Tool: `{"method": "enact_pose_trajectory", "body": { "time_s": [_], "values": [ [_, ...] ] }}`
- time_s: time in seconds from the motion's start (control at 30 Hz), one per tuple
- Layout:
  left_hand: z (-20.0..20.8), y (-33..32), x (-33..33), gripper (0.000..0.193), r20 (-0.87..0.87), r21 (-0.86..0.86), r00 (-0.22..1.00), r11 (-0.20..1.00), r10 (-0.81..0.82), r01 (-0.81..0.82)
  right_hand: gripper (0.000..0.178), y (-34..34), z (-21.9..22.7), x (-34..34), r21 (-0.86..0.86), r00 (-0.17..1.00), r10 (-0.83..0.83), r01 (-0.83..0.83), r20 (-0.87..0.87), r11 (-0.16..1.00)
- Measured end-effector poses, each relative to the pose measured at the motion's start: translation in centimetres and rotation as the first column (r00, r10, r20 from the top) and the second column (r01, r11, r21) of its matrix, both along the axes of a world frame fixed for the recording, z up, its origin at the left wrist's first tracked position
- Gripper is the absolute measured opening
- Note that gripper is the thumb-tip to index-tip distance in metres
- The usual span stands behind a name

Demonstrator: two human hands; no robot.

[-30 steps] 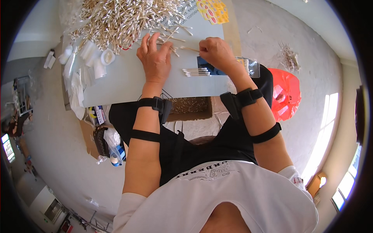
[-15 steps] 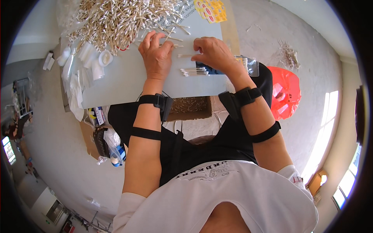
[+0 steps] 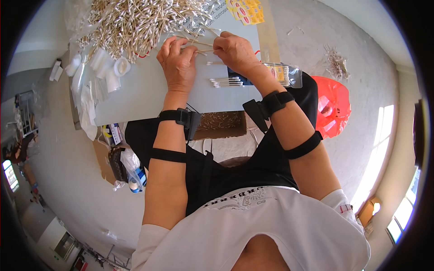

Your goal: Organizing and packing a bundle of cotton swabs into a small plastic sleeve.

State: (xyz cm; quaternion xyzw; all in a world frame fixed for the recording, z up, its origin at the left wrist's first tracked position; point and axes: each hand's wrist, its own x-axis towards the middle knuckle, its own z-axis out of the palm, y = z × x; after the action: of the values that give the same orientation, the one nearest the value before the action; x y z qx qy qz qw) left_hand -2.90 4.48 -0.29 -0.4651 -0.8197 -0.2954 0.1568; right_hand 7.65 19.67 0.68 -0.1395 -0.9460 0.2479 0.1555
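Note:
A cotton swab [image 3: 205, 51] spans the gap between my two hands over the table. Its left end is pinched by the thumb and fingers of my left hand [image 3: 177, 64]. My right hand [image 3: 236, 51] has its fingers closed at the other end, its fingertips partly hidden. Just below the right hand a single swab [image 3: 216, 63] lies on the tabletop. Nearer to me is a small row of swabs [image 3: 226, 82], side by side, touching a dark flat piece partly under my right wrist. Beyond my hands spreads a big heap of loose swabs [image 3: 135, 27].
Clear plastic rolls [image 3: 115, 72] and bags crowd the table's left side. Yellow labels [image 3: 246, 11] lie at the far right. A clear packet of swabs [image 3: 281, 74] sits by my right forearm. Under the table edge is a cardboard box [image 3: 221, 126]; a red bag [image 3: 332, 107] is on the floor.
My right hand has moved left and away from me, to the swab at my left hand. The single swab it was beside now lies apart from it. My left hand has shifted slightly left.

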Motion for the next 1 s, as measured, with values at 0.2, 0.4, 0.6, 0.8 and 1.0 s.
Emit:
{"method": "enact_pose_trajectory", "body": {
  "time_s": [0.2,0.4,0.6,0.8,1.0],
  "values": [
    [-0.1,-0.5,-0.6,0.018,-0.007,0.000,1.000,1.000,0.017,-0.017,0.007,1.5,0.8,2.7,-0.134,1.000,-0.016,0.016,0.000,0.991],
    [-0.1,-0.3,-0.5,0.019,0.011,-0.010,1.000,1.000,0.010,-0.010,0.007,1.7,1.0,4.0,-0.114,0.997,0.033,-0.025,0.072,0.993],
    [-0.1,-0.5,-0.6,0.022,0.009,-0.028,1.000,1.000,0.006,-0.006,0.008,0.3,1.7,2.0,-0.155,1.000,-0.023,0.022,-0.008,0.988],
    [-0.1,-0.3,-0.8,0.020,-0.013,-0.029,1.000,1.000,-0.001,0.001,0.003,-1.9,-0.4,-2.6,0.103,0.997,-0.026,0.034,-0.078,0.994],
    [0.0,-0.2,-1.0,0.015,-0.034,-0.016,0.999,0.999,-0.028,0.028,0.010,-0.9,0.1,-3.5,0.217,0.994,0.089,-0.099,0.056,0.971]
  ]
}}
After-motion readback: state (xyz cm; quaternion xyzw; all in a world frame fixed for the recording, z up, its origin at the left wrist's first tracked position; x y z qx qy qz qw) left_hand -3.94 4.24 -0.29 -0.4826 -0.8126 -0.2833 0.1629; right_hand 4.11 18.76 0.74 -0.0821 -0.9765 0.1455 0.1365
